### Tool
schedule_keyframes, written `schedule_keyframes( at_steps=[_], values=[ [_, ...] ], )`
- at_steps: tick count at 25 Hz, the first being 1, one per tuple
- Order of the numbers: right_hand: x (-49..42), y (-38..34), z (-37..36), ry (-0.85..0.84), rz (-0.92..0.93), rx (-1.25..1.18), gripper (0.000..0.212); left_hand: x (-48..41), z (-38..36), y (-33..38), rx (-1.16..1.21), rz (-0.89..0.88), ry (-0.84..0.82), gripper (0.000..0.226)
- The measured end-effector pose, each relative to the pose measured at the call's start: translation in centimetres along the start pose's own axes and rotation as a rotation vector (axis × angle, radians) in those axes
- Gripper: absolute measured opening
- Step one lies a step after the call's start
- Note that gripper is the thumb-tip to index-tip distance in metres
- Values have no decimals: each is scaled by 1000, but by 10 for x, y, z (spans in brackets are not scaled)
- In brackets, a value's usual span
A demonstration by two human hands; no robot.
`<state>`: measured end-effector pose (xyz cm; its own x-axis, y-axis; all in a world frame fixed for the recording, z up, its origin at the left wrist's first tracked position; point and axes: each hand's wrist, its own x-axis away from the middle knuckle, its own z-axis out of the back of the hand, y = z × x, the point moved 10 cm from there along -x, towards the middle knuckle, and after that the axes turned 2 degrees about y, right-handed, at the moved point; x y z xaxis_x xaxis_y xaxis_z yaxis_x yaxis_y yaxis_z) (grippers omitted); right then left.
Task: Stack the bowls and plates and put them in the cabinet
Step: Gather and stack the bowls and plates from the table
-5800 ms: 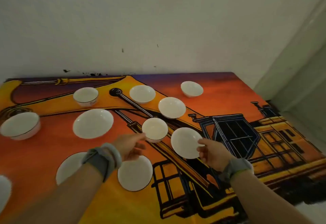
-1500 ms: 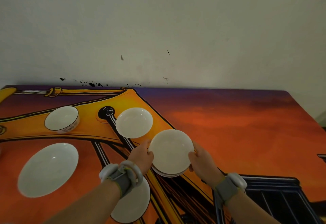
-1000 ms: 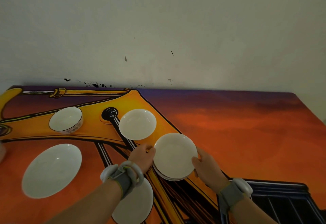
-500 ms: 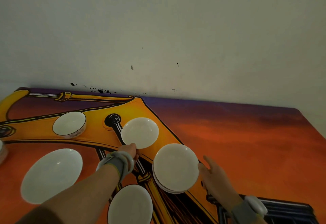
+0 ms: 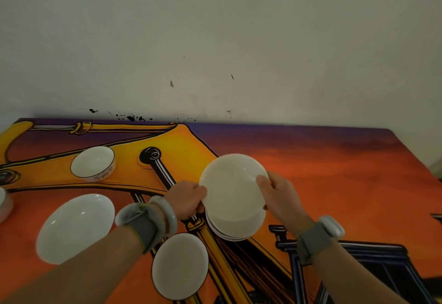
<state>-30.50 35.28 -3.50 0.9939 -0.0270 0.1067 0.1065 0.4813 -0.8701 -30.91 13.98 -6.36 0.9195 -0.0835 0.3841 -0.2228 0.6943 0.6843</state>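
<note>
Head view: orange excavator-print tablecloth [image 5: 323, 184] below a plain white wall [image 5: 239, 40]. Stacking step in hand: shallow white ceramic bowl [image 5: 233, 184] pinched at opposite rims by left hand [image 5: 186, 198] and right hand [image 5: 278, 196], over the stack of matching white bowls [image 5: 235, 230] mid-table. Next, lower level and centred onto the stack, then release both grips.

Bench [image 5: 334, 184]: fully covered by a printed cloth [image 5: 299, 150], orange ground shading to purple along the far edge. Print shows a yellow excavator arm [image 5: 172, 143] across the left half of the bench, a black pivot [image 5: 150, 156] near its centre, and a dark blue cab outline [image 5: 382, 270] at the near right. Wall [image 5: 263, 28] behind the bench: pale and scuffed. Black specks [image 5: 130, 117] just above the bench's far edge; a grey chip [image 5: 171, 84] and a dark dash [image 5: 232, 77] higher up.
</note>
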Motion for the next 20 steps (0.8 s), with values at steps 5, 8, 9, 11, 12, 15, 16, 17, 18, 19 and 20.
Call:
schedule_keyframes(
  at_steps=[5,8,9,11,12,15,16,17,18,19,20],
  values=[
    [4,45,-3,-6,-77,117,26,-4,-33,-3,-142,-31,-53,42],
    [1,62,-8,-7,-99,162,27,-13,-44,-14,-216,6,-69,36],
    [0,66,-10,-12,-100,188,27,-17,-46,-20,-231,21,-75,34],
    [-2,74,-17,-19,-102,202,30,-21,-47,-28,-246,37,-80,32],
    [-3,77,-20,-27,-106,203,30,-24,-48,-32,-249,40,-83,31],
    [-7,82,-24,-28,-105,218,28,-28,-51,-37,-268,43,-79,30],
    [-8,82,-24,-21,-104,222,28,-30,-51,-39,-273,46,-75,31],
    [-10,82,-23,-15,-101,223,28,-34,-52,-41,-266,44,-73,31],
    [-10,82,-24,-17,-95,224,28,-35,-51,-43,-264,51,-69,32],
    [-9,81,-25,-19,-89,232,28,-36,-51,-45,-265,59,-67,31],
    [-9,80,-25,-21,-85,238,28,-37,-51,-46,-259,62,-66,30]
  ],
)
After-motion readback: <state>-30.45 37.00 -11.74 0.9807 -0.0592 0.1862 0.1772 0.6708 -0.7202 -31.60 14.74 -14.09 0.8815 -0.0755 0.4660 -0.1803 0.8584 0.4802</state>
